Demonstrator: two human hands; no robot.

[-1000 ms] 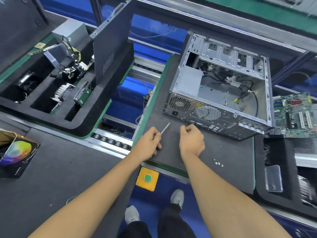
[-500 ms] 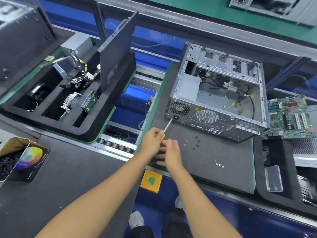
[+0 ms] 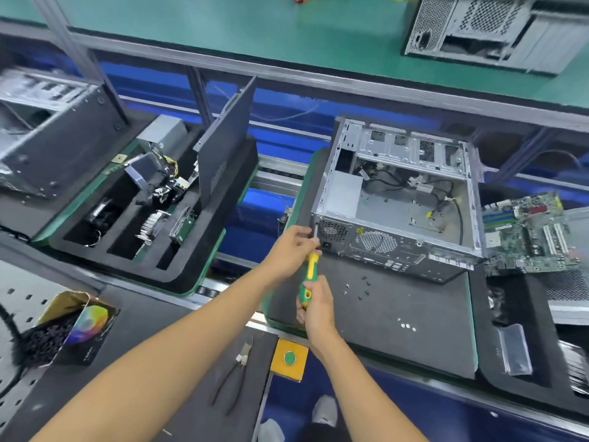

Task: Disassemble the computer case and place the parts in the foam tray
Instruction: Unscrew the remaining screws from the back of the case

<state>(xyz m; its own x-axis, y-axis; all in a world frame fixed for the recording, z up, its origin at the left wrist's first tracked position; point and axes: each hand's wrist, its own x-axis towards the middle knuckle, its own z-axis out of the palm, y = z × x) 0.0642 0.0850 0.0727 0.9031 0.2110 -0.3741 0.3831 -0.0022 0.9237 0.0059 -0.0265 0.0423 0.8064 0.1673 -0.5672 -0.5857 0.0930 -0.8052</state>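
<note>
Hands, two, grip one screwdriver.

— Holding what?
— Right hand gripping a yellow-green screwdriver by the handle; left hand pinching its front, at the computer case corner.
— Foam tray?
— At nine o'clock. Loose screws at three o'clock.

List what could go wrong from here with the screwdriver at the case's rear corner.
1. The right hand grips the yellow-green screwdriver while the left hand pinches its shaft near the tip; a slip might jab those fingers.
2. The small black screws lie loose on the dark mat beside the open grey metal computer case; a forearm sweep could scatter them.
</note>
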